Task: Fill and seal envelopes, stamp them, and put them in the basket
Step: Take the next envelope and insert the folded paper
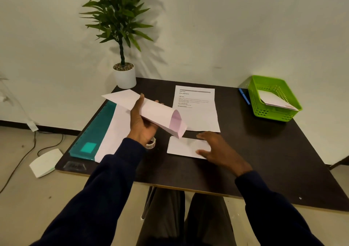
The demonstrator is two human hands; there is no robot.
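The person's left hand (143, 125) is raised over the counter (264, 161). Its fingers (158, 102) are curled round a long white envelope (160, 113), so only their tips show past its far edge. The envelope hangs tilted in the air, with its open mouth turned down and to the right. The inside looks pale pink, and I cannot see if anything is in it.

The right hand (217, 149) is blurred. Its fingers are spread and nearly straight, holding nothing, over the right end of a folded paper (181, 147) that lies flat on the counter. It seems to touch the paper, but I am not sure.

A roll of tape (152, 144) is half hidden behind the left wrist. At the near left corner lies something clear (74, 165) that I cannot make out. A teal folder (94, 132) and white sheets (115, 130) run along the left edge.

A printed sheet (196, 110) lies just beyond the folded paper. The green basket (272, 113) stands at the far right edge with white envelopes (273, 99) leaning inside, and a blue pen (244, 95) is just beside it. Dark counter surface shows between the right hand and the basket.
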